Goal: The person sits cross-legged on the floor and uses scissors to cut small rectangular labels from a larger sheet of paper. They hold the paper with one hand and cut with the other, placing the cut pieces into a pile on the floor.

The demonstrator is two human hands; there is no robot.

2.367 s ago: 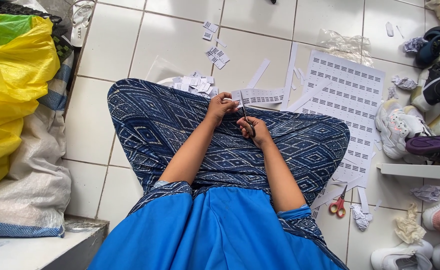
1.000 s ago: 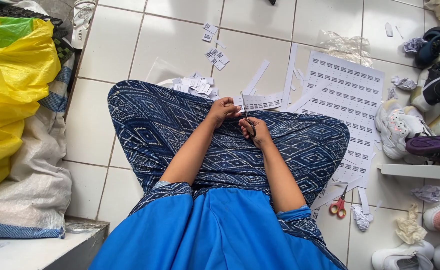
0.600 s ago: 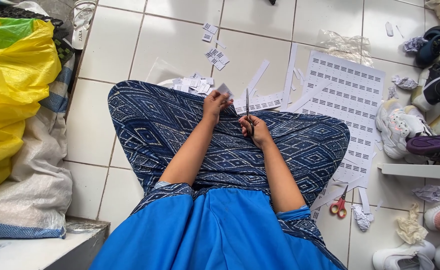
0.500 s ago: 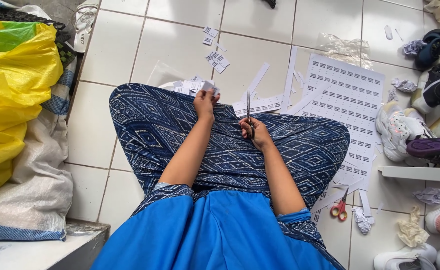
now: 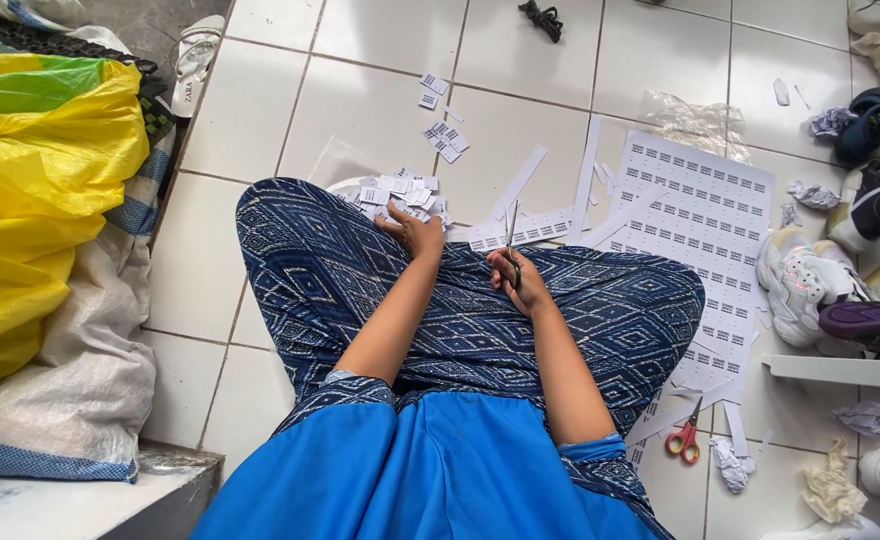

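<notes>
I sit cross-legged on a white tiled floor in blue patterned trousers. My right hand (image 5: 521,281) rests on my lap and grips a pair of scissors (image 5: 511,240), blades pointing up and away. My left hand (image 5: 412,230) reaches forward over my knee to a pile of small cut paper labels (image 5: 397,192) on the floor; whether it holds one is unclear. A cut strip of printed labels (image 5: 530,229) lies just beyond my knees. A large printed label sheet (image 5: 700,215) lies to the right.
Yellow plastic bag (image 5: 30,190) and white sacks (image 5: 80,370) at left. Red-handled scissors (image 5: 684,437) lie on the floor at lower right. Shoes (image 5: 860,200) pile up along the right edge. Loose labels (image 5: 442,135) and paper strips (image 5: 586,180) are scattered ahead.
My left hand has moved from beside the scissors forward and left to the pile of cut labels. My right hand stays on my lap with the scissors.
</notes>
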